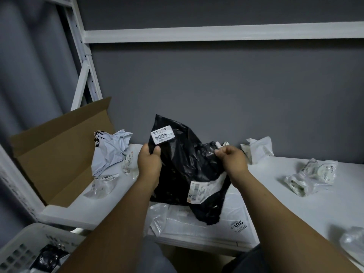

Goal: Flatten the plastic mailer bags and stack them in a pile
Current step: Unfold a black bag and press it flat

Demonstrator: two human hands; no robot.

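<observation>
— Black mailer bag (pixel 183 166): where is it?
— I hold it up over the pile of flat bags (pixel 197 223) on the white surface (pixel 285 194). My left hand (pixel 149 162) pinches its upper left edge and my right hand (pixel 232 160) its right edge, fingers (pixel 218 151) clenched on the plastic.

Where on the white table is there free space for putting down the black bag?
Bare table lies between the clear bags at right and the flat pile. The left, by the grey bag and cardboard box, is crowded.
</observation>
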